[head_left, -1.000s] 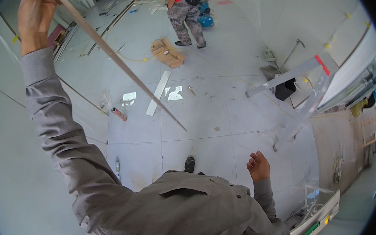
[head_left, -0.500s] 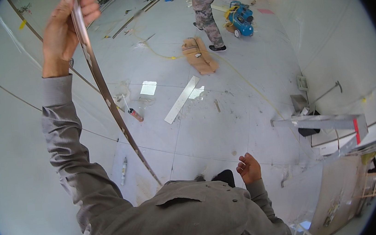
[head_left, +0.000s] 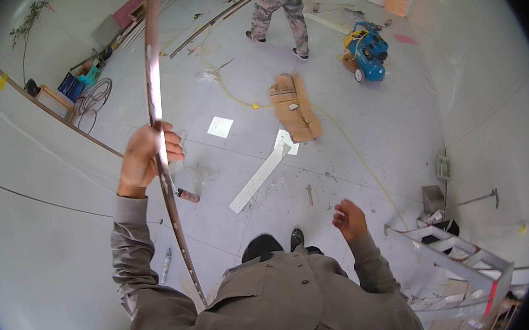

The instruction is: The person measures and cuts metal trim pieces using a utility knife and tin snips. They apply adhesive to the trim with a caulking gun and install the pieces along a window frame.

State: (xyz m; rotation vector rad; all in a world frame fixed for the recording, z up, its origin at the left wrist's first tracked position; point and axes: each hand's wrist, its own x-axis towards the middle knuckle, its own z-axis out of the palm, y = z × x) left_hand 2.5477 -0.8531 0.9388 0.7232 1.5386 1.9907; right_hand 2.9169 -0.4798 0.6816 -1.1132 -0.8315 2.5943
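Note:
My left hand (head_left: 143, 156) is wrapped round a long, narrow brown trim strip (head_left: 153, 67). The strip stands nearly upright, reaching past the top of the view and down beside my left sleeve; pale dabs dot its length. My right hand (head_left: 350, 220) hangs in front of my body on the right, fingers curled inward; whether something small sits in them I cannot make out. On the floor just beyond the strip lies a dark-and-red canister (head_left: 188, 195). A slim whitish tube (head_left: 166, 265) lies near my left forearm.
A white board strip (head_left: 256, 180) and folded cardboard (head_left: 296, 109) lie ahead. A yellow hose (head_left: 365, 160) crosses the floor near a blue compressor (head_left: 368, 55). A metal ladder (head_left: 467, 253) is at right. A person in camouflage trousers (head_left: 280, 13) holds long strips at the back.
My left hand has come down and rightward, gripping the strip, which now stands more upright. My view has shifted. The other person has turned and now has long strips in hand.

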